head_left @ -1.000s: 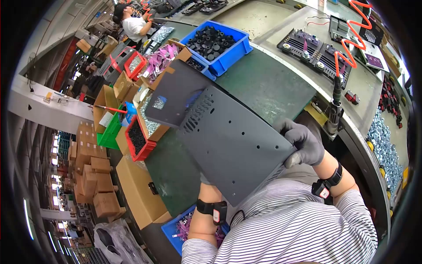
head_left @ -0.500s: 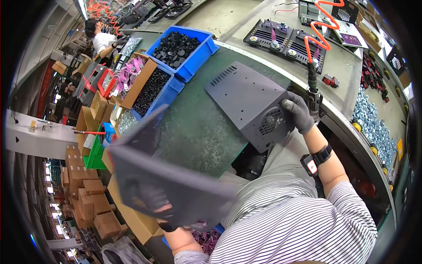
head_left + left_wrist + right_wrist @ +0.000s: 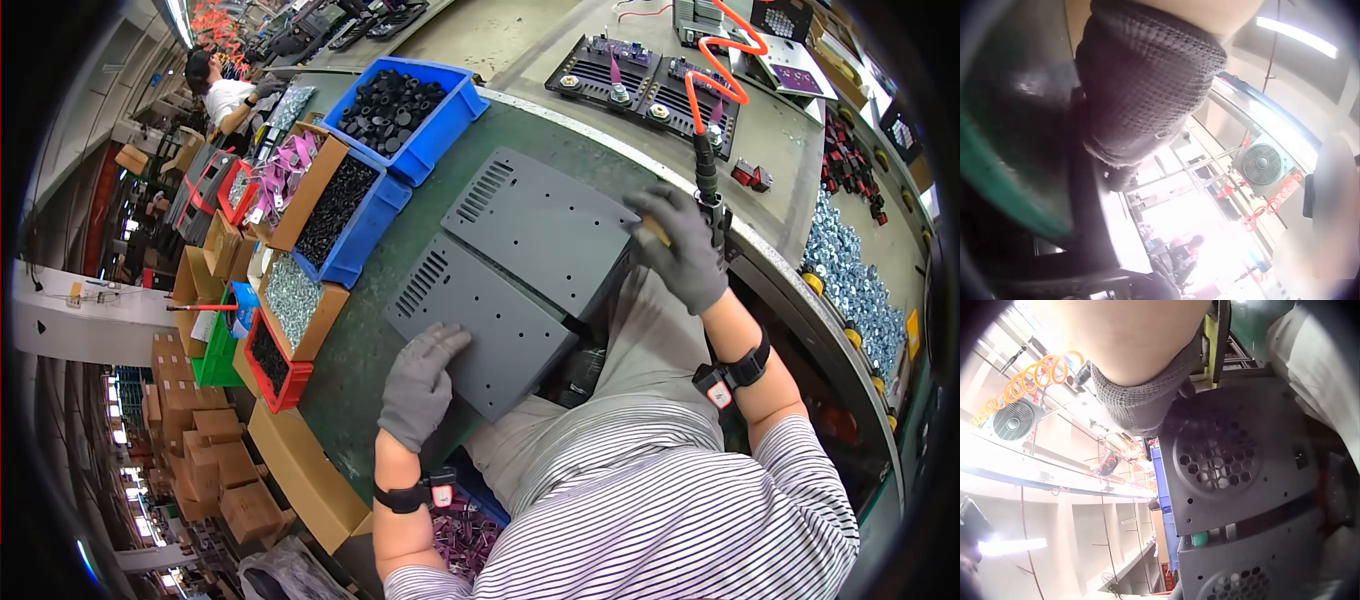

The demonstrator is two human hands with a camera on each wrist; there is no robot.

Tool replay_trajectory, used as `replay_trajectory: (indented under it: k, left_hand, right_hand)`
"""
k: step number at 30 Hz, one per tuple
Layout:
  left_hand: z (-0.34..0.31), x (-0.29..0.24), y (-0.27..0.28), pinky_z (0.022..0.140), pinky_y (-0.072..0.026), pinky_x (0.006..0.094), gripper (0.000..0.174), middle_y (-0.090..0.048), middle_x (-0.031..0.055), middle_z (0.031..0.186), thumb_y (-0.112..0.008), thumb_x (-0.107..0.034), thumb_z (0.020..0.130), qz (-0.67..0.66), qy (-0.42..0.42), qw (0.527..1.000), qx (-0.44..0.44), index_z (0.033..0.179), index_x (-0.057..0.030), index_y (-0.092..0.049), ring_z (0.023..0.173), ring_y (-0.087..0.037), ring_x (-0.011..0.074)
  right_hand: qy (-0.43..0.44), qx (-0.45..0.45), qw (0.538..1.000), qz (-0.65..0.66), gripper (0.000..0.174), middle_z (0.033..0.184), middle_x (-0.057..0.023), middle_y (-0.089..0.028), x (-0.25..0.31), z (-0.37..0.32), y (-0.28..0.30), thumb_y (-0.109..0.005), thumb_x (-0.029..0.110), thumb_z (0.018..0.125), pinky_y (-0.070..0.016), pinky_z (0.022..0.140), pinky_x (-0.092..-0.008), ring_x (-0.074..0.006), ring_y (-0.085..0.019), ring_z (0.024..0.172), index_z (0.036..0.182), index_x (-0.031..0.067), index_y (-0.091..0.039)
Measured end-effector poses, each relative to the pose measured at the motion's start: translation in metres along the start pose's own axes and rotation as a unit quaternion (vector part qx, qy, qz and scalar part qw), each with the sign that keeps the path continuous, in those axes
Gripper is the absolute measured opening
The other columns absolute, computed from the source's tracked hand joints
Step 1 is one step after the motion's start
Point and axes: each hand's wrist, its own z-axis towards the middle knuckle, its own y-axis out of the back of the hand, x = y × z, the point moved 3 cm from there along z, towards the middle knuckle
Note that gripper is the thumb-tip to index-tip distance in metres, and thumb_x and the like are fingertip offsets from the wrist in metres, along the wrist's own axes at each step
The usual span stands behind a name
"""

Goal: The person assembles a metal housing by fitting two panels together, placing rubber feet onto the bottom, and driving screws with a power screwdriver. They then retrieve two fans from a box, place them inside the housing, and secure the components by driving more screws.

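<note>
Two dark grey metal housings with slots and small holes lie side by side on the green work surface, the farther one (image 3: 545, 225) and the nearer one (image 3: 475, 320) split by a narrow gap. The gloved left hand (image 3: 422, 385) rests with extended fingers at the nearer housing's left edge. At the farther housing's right corner is the gloved right hand (image 3: 682, 248), fingers loosely bent. Hexagonal vents show on the end faces of the farther housing (image 3: 1272, 437) and the nearer one (image 3: 1285, 550), below the right glove (image 3: 1141, 403). In the left wrist view the left glove (image 3: 1147, 81) hides its fingers.
Blue bins (image 3: 435, 140) of black parts, a cardboard box of screws (image 3: 292, 300) and a red bin (image 3: 278, 365) line the left. A powered driver (image 3: 712, 205) on an orange coiled cord stands at the right, near slotted black panels (image 3: 640, 95). Another person (image 3: 228, 100) works farther off.
The left hand has brought its housing down beside the other one and loosened its hold. The right hand has lifted slightly from the farther housing, which has shifted a little left.
</note>
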Motion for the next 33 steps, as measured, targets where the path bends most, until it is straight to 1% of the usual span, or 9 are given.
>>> replay_trajectory:
  k: [3,7,11,12,18,21,25,29,33]
  left_hand:
    - [0.027,-0.002,0.011,0.104,-0.0361,0.0378,0.043,-0.055,0.0130,0.123,-0.051,0.001,0.075,-0.025,0.028,0.999,-0.036,0.117,-0.0080,-0.058,0.122,-0.046,0.0315]
    - [0.092,-0.012,0.011,0.102,-0.0373,0.0388,0.042,-0.051,0.0148,0.126,-0.056,-0.007,0.079,0.017,-0.073,0.994,-0.084,0.121,-0.0070,-0.054,0.123,-0.044,0.0332]
    - [0.143,0.001,-0.017,0.106,-0.0305,0.0419,0.045,-0.046,0.0128,0.133,-0.055,-0.022,0.085,0.056,-0.128,0.987,-0.081,0.127,-0.0102,-0.049,0.129,-0.038,0.0317]
    - [0.148,0.008,-0.030,0.106,-0.0305,0.0419,0.045,-0.046,0.0128,0.133,-0.055,-0.022,0.085,0.047,-0.124,0.988,-0.081,0.127,-0.0102,-0.049,0.129,-0.038,0.0317]
    - [0.165,0.024,-0.054,0.110,-0.0200,0.0457,0.053,-0.041,0.0085,0.139,-0.048,-0.040,0.088,0.133,-0.105,0.982,-0.087,0.135,-0.0164,-0.042,0.133,-0.031,0.0282]
    - [0.165,0.024,-0.054,0.111,-0.0194,0.0452,0.053,-0.041,0.0085,0.139,-0.048,-0.040,0.088,0.124,-0.102,0.983,-0.091,0.134,-0.0161,-0.043,0.133,-0.031,0.0283]
    - [0.164,0.024,-0.054,0.111,-0.0199,0.0444,0.051,-0.042,0.0076,0.139,-0.049,-0.040,0.087,0.115,-0.106,0.982,-0.105,0.132,-0.0163,-0.045,0.133,-0.032,0.0266]
    - [0.164,0.022,-0.052,0.111,-0.0198,0.0442,0.052,-0.042,0.0074,0.139,-0.049,-0.040,0.087,0.121,-0.101,0.982,-0.103,0.133,-0.0163,-0.044,0.133,-0.032,0.0261]
    - [0.160,0.024,-0.054,0.111,-0.0182,0.0439,0.053,-0.041,0.0080,0.140,-0.049,-0.041,0.087,0.110,-0.089,0.986,-0.087,0.134,-0.0159,-0.043,0.133,-0.031,0.0263]
  right_hand:
    - [-0.043,-0.044,0.971,0.231,0.025,0.080,-0.0073,-0.058,0.035,0.049,0.039,-0.053,0.019,0.088,-0.0451,0.071,-0.0299,-0.0187,-0.056,0.077,0.103,-0.0007,-0.058]
    - [0.063,0.089,0.647,0.754,0.031,0.060,0.0009,-0.033,0.041,0.118,0.031,-0.046,0.030,0.092,-0.0298,0.053,-0.0282,-0.0133,-0.033,0.054,0.067,0.0116,-0.039]
    - [0.184,0.134,0.900,0.371,0.029,0.057,-0.0010,-0.048,-0.005,0.107,-0.052,-0.055,0.028,0.086,-0.0365,0.052,-0.0272,-0.0114,-0.041,0.053,0.066,0.0055,-0.056]
    - [-0.075,0.192,0.934,0.291,0.027,0.058,-0.0007,-0.049,-0.020,0.074,-0.084,-0.062,0.025,0.082,-0.0361,0.053,-0.0255,-0.0077,-0.043,0.056,0.067,0.0025,-0.059]
    - [-0.289,0.303,0.759,0.499,0.020,0.052,0.0072,-0.037,-0.012,0.077,-0.073,-0.063,0.019,0.080,-0.0254,0.043,-0.0210,-0.0039,-0.032,0.046,0.065,0.0094,-0.056]
    - [0.071,0.174,0.891,0.414,0.029,0.056,-0.0008,-0.046,0.024,0.115,-0.037,-0.056,0.027,0.085,-0.0317,0.046,-0.0234,-0.0087,-0.041,0.050,0.069,0.0024,-0.055]
    - [0.162,0.323,0.646,0.673,0.027,0.081,-0.0071,-0.054,0.061,0.159,0.033,-0.044,0.030,0.091,-0.0437,0.075,-0.0378,-0.0230,-0.052,0.078,0.084,0.0070,-0.056]
    - [0.000,0.196,0.945,0.264,0.023,0.067,-0.0047,-0.055,-0.025,0.073,-0.082,-0.061,0.022,0.085,-0.0415,0.057,-0.0293,-0.0088,-0.050,0.063,0.075,0.0015,-0.059]
    - [-0.248,0.308,0.847,0.356,0.022,0.061,0.0047,-0.049,-0.012,0.074,-0.079,-0.065,0.023,0.081,-0.0334,0.046,-0.0220,-0.0029,-0.042,0.053,0.071,0.0037,-0.060]
